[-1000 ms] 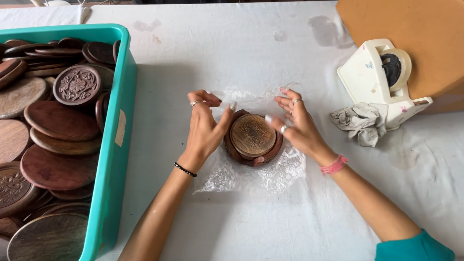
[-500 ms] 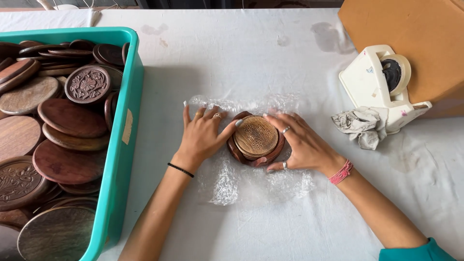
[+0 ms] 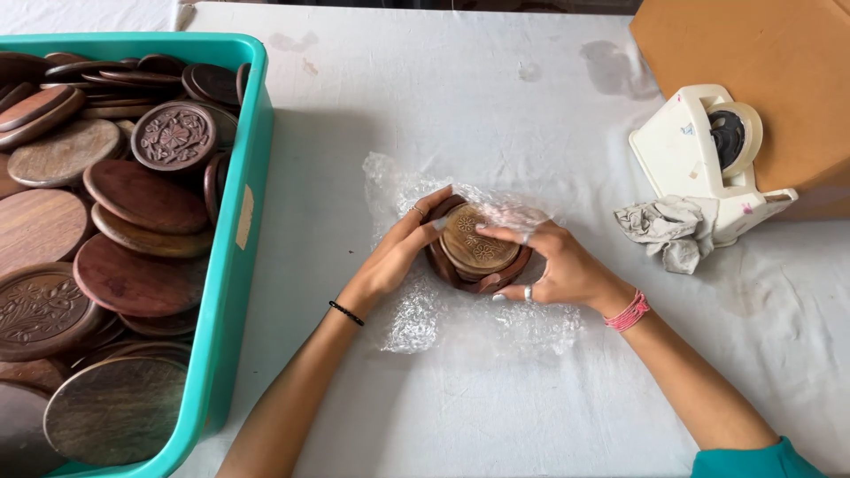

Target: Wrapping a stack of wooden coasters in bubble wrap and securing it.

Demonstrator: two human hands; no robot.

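Both hands were closed around a stack of carved wooden discs (image 3: 478, 252), the left hand (image 3: 398, 257) cupping its near side and the right hand (image 3: 558, 270) drawing bubble wrap (image 3: 425, 319) over the top, seemingly to keep the stack together; a teal bin (image 3: 235, 265) sat beyond the left hand

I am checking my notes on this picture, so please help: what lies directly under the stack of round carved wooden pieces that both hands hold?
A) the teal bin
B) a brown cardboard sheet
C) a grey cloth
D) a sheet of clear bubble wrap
D: the stack of carved wooden discs, held between the left hand and right hand, sits on crinkled clear bubble wrap spread on the white table.
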